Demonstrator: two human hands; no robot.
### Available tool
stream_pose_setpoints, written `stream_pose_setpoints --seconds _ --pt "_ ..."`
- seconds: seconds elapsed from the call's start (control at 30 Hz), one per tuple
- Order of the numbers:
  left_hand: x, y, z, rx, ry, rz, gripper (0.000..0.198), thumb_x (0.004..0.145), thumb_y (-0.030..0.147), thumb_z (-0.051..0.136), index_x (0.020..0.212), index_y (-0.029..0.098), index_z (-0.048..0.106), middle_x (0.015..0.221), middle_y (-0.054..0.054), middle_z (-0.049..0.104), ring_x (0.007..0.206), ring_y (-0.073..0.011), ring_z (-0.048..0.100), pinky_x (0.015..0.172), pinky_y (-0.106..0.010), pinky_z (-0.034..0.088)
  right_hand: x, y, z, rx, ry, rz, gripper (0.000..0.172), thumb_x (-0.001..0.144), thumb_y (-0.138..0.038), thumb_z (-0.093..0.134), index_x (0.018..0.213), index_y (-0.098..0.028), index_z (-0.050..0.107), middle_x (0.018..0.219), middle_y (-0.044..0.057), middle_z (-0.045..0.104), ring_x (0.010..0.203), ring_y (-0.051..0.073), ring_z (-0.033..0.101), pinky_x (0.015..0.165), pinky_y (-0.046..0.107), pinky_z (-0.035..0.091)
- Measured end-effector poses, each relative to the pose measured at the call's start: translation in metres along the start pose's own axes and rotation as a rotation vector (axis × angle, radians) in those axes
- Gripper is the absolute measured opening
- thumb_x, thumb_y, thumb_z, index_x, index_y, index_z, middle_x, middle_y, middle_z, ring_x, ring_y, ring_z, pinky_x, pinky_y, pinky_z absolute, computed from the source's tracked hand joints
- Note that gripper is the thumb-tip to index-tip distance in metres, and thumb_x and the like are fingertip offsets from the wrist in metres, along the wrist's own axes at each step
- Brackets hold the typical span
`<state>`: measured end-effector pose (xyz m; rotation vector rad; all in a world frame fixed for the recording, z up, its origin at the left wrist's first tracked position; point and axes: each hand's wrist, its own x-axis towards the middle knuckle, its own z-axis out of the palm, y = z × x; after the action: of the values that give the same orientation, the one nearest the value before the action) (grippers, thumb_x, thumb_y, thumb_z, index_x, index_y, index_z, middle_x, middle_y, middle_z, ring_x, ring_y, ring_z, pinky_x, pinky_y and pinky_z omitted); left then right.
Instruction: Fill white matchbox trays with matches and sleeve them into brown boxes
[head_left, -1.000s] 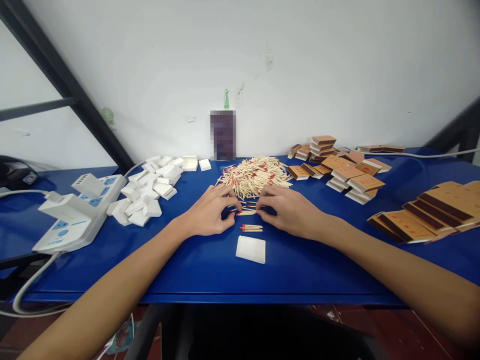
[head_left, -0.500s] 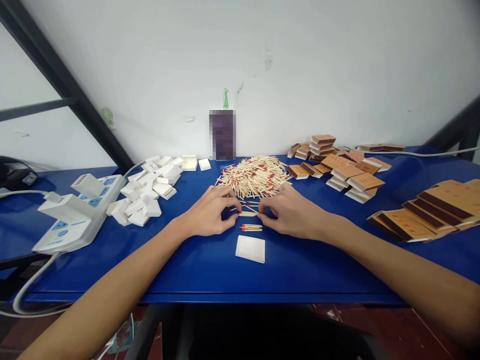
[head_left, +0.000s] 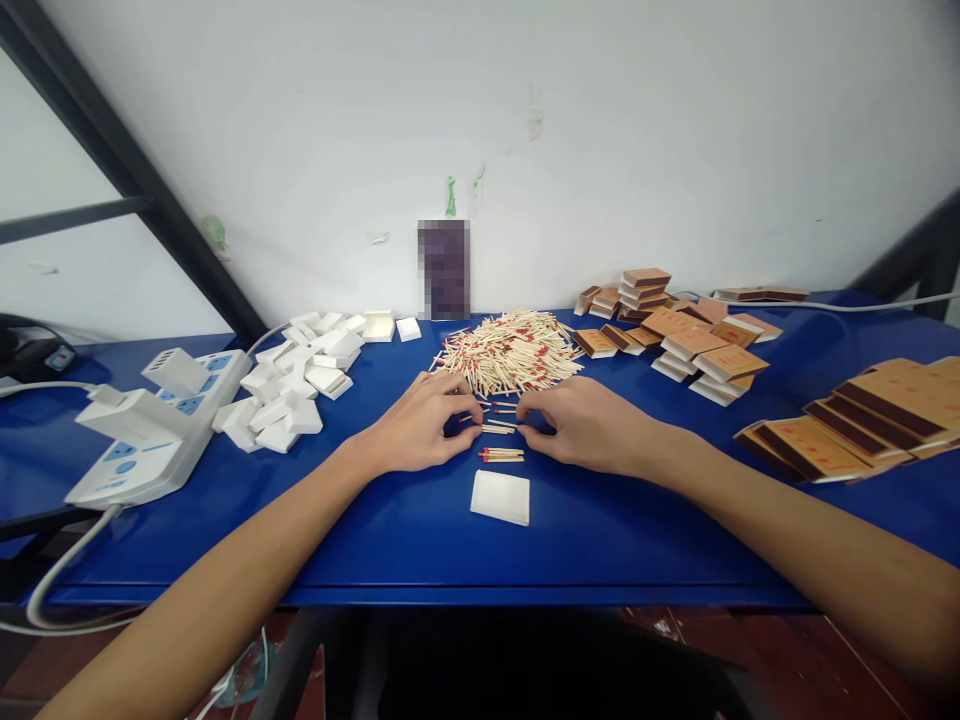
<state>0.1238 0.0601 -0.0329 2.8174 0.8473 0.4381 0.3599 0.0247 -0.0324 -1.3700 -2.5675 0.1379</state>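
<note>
One match bundle (head_left: 501, 455) lies aligned, the match heap (head_left: 517, 352) unsorted, as your left hand (head_left: 429, 422) and right hand (head_left: 581, 425) curl, grip unclear, beside matchsticks (head_left: 498, 429).

The left hand (head_left: 424, 422) and the right hand (head_left: 581, 425) are bare, with slender fingers and narrow wrists. The left forearm (head_left: 247, 560) and right forearm (head_left: 787, 545) are bare too, slim and smooth, broadening toward the elbows.
</note>
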Motion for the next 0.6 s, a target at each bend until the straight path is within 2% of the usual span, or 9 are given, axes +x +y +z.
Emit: stream_pose_setpoints --seconds 0.1,0.2,0.33,0.5,0.6 --pt "0.0 0.001 0.0 0.001 -0.003 0.001 0.012 0.089 0.027 0.058 0.092 0.02 0.067 0.098 -0.002 0.059 0.095 -0.0187 0.055 0.086 -0.035 0.034 0.001 0.002 0.002 -0.014 0.024 -0.05 0.013 0.087 -0.023 0.054 0.084 -0.02 0.066 0.079 0.002 0.069 0.068 0.015 0.057 0.059 0.027 0.031" --pt "0.0 0.001 0.0 -0.002 -0.004 0.006 0.012 0.089 0.028 0.058 0.092 0.02 0.066 0.097 -0.002 0.059 0.094 -0.0188 0.055 0.086 -0.036 0.034 0.002 0.004 0.004 -0.043 0.047 -0.067 0.011 0.087 -0.019 0.053 0.081 -0.019 0.063 0.084 0.003 0.068 0.072 0.015 0.057 0.061 0.027 0.032" --pt "-0.001 0.002 0.001 -0.016 0.008 0.029 0.011 0.088 0.027 0.059 0.091 0.02 0.066 0.098 -0.003 0.059 0.095 -0.019 0.055 0.088 -0.035 0.035 0.003 0.011 0.005 -0.044 0.05 -0.094 0.009 0.086 -0.018 0.054 0.08 -0.019 0.06 0.082 0.003 0.065 0.073 0.016 0.055 0.062 0.027 0.033" --pt "-0.001 0.003 0.001 -0.041 0.011 0.046 0.009 0.087 0.024 0.059 0.09 0.02 0.067 0.095 -0.002 0.058 0.093 -0.0178 0.055 0.089 -0.035 0.036 0.003 0.031 0.0 -0.034 0.0 -0.183 0.009 0.085 -0.016 0.054 0.078 -0.019 0.058 0.077 0.001 0.062 0.069 0.015 0.051 0.062 0.026 0.032" --pt "-0.001 0.004 0.001 -0.041 0.001 0.048 0.01 0.088 0.025 0.059 0.091 0.02 0.067 0.095 -0.002 0.058 0.093 -0.0181 0.055 0.089 -0.035 0.036 0.003 0.037 -0.005 -0.043 0.044 -0.218 0.01 0.085 -0.016 0.055 0.075 -0.019 0.057 0.073 0.001 0.06 0.067 0.014 0.049 0.064 0.027 0.03"
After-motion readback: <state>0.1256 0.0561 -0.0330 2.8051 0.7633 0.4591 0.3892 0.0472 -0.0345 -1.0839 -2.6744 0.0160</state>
